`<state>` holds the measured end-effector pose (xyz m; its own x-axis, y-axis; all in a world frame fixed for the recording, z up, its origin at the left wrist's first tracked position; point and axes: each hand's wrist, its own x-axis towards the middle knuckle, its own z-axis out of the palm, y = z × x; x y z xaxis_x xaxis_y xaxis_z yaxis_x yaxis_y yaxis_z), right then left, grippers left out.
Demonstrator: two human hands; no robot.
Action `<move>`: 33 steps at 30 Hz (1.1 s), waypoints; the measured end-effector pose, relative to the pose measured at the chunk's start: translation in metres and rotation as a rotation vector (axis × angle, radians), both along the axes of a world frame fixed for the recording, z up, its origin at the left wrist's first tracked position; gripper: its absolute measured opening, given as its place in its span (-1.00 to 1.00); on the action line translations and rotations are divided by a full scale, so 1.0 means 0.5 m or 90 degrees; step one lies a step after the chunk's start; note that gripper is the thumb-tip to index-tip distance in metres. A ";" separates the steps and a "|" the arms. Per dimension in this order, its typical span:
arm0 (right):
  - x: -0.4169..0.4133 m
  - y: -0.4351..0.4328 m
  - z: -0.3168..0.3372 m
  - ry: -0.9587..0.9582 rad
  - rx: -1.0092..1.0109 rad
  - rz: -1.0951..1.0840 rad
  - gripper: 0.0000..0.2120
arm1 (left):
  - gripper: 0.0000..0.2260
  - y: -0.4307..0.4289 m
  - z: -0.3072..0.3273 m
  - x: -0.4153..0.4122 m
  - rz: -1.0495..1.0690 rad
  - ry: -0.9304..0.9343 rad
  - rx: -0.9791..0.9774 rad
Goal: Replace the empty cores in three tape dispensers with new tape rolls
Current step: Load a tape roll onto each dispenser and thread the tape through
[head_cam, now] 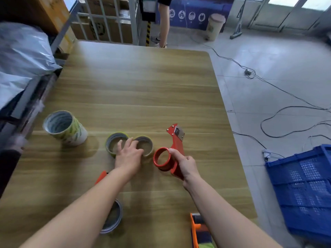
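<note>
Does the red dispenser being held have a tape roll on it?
Empty. The red dispenser shows a bare red hub, nothing round it.

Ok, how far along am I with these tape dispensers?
Done: the red dispenser in your right hand has a bare hub, its core off. In hand: your left hand rests on two rings beside it; roll or core, I cannot tell. Left: loading that hub, plus an orange dispenser at the near edge and an orange piece behind your left forearm, both mostly hidden.
</note>
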<state>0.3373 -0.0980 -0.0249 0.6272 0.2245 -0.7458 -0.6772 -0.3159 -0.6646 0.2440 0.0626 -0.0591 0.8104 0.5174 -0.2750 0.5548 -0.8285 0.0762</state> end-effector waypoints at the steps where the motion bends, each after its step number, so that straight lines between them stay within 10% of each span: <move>1: 0.002 0.002 -0.003 -0.001 -0.005 0.000 -0.38 | -0.81 0.001 -0.005 0.000 0.027 -0.083 -0.040; 8: 0.003 0.026 -0.002 0.001 0.020 -0.051 -0.36 | -0.90 -0.010 0.052 0.007 0.178 -0.398 -0.474; 25: -0.024 0.035 0.040 -0.036 0.093 -0.005 -0.41 | -0.83 -0.066 0.087 -0.028 -0.077 -0.395 -0.159; 29: -0.033 0.042 0.058 -0.005 0.147 -0.017 -0.18 | -0.45 -0.074 0.089 -0.035 0.050 -0.441 -0.208; 33: -0.037 0.033 0.067 -0.011 0.199 0.005 -0.44 | 0.05 -0.069 0.109 -0.033 0.227 -0.410 -0.544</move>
<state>0.3187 -0.0816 0.0085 0.6367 0.4467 -0.6286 -0.6628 -0.0996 -0.7422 0.2272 0.0280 -0.0044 0.7724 0.5905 -0.2338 0.4022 -0.1699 0.8996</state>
